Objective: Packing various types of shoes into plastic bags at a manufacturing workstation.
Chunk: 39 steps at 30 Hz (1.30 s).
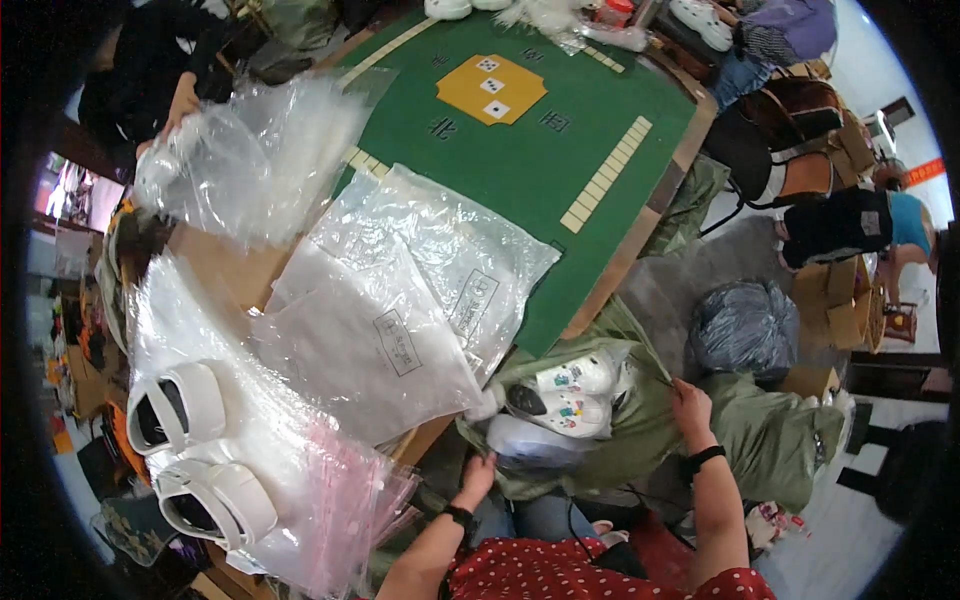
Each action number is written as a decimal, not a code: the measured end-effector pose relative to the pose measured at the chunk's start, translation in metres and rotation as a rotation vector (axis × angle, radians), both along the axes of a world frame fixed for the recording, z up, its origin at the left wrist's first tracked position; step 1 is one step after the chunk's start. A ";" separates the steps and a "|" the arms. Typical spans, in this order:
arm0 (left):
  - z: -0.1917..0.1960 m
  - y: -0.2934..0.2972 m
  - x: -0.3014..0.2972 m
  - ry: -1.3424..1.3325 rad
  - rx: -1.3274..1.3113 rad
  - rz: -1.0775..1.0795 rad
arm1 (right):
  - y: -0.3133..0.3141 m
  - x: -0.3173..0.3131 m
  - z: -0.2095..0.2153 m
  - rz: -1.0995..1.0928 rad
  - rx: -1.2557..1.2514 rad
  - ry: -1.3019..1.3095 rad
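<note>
An olive-green sack [655, 450] lies in front of me with its mouth spread apart. My right hand [692, 408] is closed on the sack's right edge. At the sack's left side my left hand [478, 472] is closed on its edge, the fingertips partly hidden. Inside the sack sit white clogs [572, 412] with colourful charms, wrapped in clear plastic. Below them lies another wrapped bundle [535, 445], pale and hard to make out. Frosted plastic bags [365, 345] lie on the table just beyond my left hand.
Two white strapped shoes [205, 395] rest on a stack of clear bags [310, 480] at the left. The table carries a green mat [500, 180] printed with tiles. Another person's hand [180, 105] is at a plastic bundle [260, 160]. A dark filled bag [745, 325] stands on the floor.
</note>
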<state>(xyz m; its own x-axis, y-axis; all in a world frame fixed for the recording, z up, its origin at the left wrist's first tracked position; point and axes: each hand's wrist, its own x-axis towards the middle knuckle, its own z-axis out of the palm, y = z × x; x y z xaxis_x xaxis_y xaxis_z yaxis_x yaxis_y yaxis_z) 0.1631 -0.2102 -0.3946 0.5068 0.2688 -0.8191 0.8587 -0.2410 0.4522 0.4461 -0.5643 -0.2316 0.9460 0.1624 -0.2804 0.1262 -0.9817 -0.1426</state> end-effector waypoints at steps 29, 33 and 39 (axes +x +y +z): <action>0.237 -0.023 0.118 -0.409 -0.193 -0.093 | -0.084 0.071 0.035 -0.217 -0.143 -0.175; 0.246 -0.018 0.134 -0.354 -0.118 -0.106 | -0.096 0.088 -0.019 -0.769 0.784 -0.035; 0.261 -0.030 0.137 -0.398 -0.234 -0.033 | -0.110 0.135 0.036 -0.834 1.066 -0.571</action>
<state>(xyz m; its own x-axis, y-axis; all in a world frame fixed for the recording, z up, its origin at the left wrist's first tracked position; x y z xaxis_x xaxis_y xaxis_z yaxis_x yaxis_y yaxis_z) 0.3000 -0.2403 -0.1341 0.7995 0.0784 -0.5955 0.6006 -0.1178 0.7908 0.5806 -0.6747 -0.1952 0.8064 -0.5888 0.0553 -0.1251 -0.2613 -0.9571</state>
